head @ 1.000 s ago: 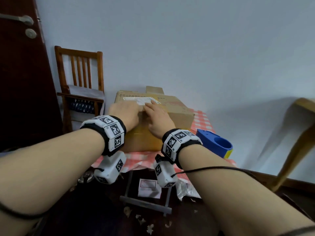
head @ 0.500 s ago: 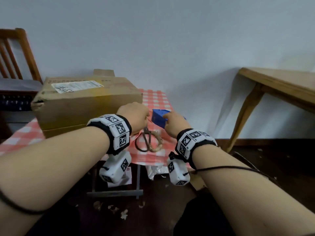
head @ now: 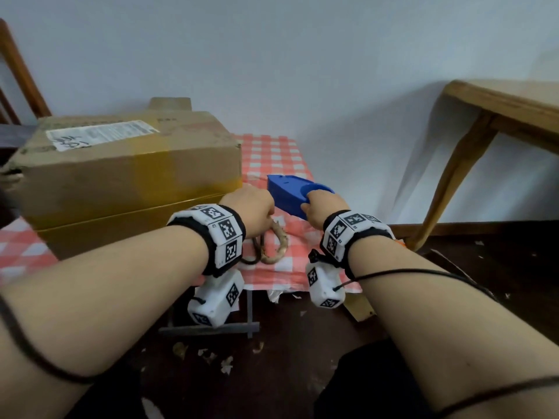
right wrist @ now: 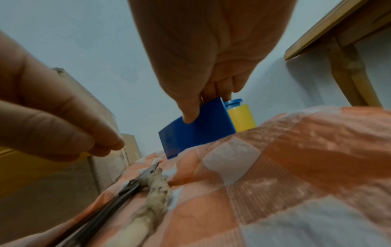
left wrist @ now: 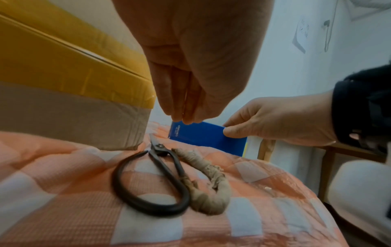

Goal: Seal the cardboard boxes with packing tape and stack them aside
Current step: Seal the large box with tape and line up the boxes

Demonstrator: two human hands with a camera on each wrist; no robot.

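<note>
A taped cardboard box (head: 127, 176) with a white label stands on the checked tablecloth (head: 272, 155), on top of a lower box (head: 121, 231). Right of it lies a blue tape dispenser (head: 287, 192) with a yellow tape roll (right wrist: 241, 117). My right hand (head: 320, 204) grips the dispenser's near end, thumb on its side (right wrist: 190, 117). My left hand (head: 251, 207) hovers above the scissors (left wrist: 160, 175), just left of the dispenser. Its fingertips (left wrist: 182, 117) are bunched against the thumb, and I see nothing between them.
The scissors (head: 272, 246), one handle wrapped in cloth, lie at the table's front edge. A wooden table (head: 499, 107) stands at the right, a wooden chair (head: 18, 71) at the far left. Scraps litter the dark floor (head: 227, 364) below.
Both hands left the box top and moved right. My right hand took hold of the blue dispenser; my left hand came down over the scissors. The view swung right.
</note>
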